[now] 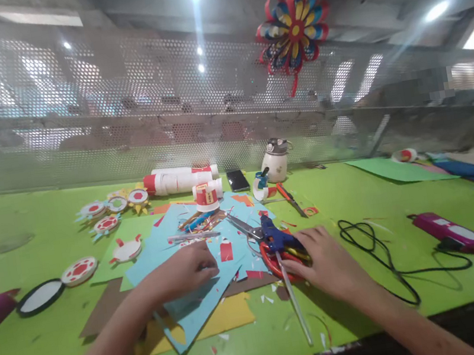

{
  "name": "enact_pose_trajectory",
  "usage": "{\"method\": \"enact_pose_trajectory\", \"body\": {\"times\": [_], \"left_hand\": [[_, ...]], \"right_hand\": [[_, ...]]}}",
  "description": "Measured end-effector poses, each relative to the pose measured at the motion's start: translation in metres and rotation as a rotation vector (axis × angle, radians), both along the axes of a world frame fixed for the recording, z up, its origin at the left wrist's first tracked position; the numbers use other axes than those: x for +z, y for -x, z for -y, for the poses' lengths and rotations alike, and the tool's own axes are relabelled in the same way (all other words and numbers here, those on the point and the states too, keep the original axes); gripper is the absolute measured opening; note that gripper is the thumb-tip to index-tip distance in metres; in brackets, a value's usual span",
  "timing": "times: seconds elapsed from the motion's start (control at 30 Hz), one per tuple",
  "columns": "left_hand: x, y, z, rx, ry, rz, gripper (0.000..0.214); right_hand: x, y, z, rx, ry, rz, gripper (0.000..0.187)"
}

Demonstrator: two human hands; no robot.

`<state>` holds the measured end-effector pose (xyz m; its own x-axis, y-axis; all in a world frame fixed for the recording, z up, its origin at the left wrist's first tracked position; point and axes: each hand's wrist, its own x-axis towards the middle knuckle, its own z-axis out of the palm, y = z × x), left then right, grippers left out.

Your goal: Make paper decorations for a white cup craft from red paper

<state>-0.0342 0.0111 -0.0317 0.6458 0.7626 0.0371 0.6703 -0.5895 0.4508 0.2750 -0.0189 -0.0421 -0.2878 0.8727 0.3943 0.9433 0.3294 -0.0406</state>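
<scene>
My left hand (197, 265) is closed, fingers curled in, over a light blue paper sheet (196, 316); whatever its fingers hold, if anything, is hidden. My right hand (324, 256) is closed round the handle of a blue hot glue gun (272, 230). A clear glue stick (295, 303) juts from the gun toward the table's front edge. Red-handled scissors (244, 225) lie under the gun, blades pointing away to the left, their handles beside my right thumb. Between the hands is a small red paper piece (226, 252). A pen (194, 236) lies beyond my left hand.
Paper-disc turtles (126, 250) and a black-rimmed round piece (40, 297) are at left. Paper cups (206, 196), a phone (237, 181), a bottle (274, 159) and a utility knife (291, 199) lie farther back. A black cord (385, 262) and purple power strip (448, 230) are at right.
</scene>
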Motion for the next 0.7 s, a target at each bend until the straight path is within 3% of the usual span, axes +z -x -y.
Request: {"method": "enact_pose_trajectory", "body": {"times": [0.13,0.3,0.7], "left_hand": [[-0.001,0.000,0.000,0.009,-0.017,-0.013,0.026],[-0.001,0.000,0.001,0.010,-0.018,-0.009,0.024],[-0.004,0.001,0.000,0.002,-0.055,-0.017,0.023]], "right_hand": [[-0.015,0.009,0.014,-0.065,-0.035,-0.025,0.071],[-0.014,0.016,0.018,-0.098,-0.001,-0.003,0.079],[-0.004,0.018,0.017,-0.079,0.072,0.010,0.059]]}}
